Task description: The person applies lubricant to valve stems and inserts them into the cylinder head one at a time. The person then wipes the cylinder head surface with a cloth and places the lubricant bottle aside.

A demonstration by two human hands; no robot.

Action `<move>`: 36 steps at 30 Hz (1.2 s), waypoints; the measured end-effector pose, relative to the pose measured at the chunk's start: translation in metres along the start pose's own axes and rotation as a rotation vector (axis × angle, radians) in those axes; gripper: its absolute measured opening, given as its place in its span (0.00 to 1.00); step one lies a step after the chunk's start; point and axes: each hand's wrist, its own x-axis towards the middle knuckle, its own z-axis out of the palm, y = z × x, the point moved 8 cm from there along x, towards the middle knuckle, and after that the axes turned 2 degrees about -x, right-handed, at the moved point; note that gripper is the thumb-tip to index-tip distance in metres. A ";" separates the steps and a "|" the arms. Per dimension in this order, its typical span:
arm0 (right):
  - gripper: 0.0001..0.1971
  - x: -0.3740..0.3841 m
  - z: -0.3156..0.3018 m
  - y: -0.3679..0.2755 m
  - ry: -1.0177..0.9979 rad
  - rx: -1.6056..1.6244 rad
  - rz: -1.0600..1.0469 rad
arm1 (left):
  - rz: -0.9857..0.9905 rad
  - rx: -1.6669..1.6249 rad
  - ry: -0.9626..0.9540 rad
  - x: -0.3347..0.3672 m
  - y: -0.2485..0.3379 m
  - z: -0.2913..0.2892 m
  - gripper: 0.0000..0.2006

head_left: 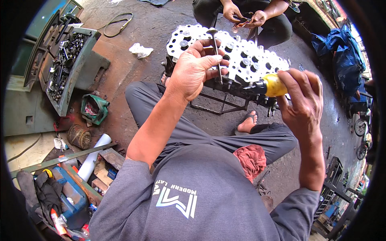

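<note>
My left hand (191,72) is closed on the stem of an engine valve (220,72), held nearly upright with its round head at the top. In my right hand (301,98) is a yellow bottle (274,85), tipped sideways with its dark nozzle pointing left toward the valve. A gap separates the nozzle from the valve stem. Just beyond both hands lies a pale cylinder head (257,54) with many holes, raised on a dark metal stand (219,105). Several round valve heads sit in its openings. My left hand and the valve cover part of its face.
Across the cylinder head a co-worker's hands (245,17) hold a small reddish-brown piece. A metal tray of dark parts (66,64) stands at left, above a green container (94,109). A red cloth (250,160) lies by my leg. A blue tarp (348,54) hangs at right.
</note>
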 end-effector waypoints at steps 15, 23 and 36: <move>0.20 0.058 -0.026 -0.062 -0.068 -0.145 -0.353 | 0.002 -0.093 -0.046 -0.028 0.025 0.012 0.10; 0.26 0.075 -0.030 -0.052 0.000 -0.207 -0.355 | -0.014 -0.081 -0.061 -0.036 0.022 0.019 0.11; 0.25 0.074 -0.031 -0.049 0.065 -0.197 -0.389 | -0.084 -0.073 -0.078 -0.033 0.009 0.021 0.10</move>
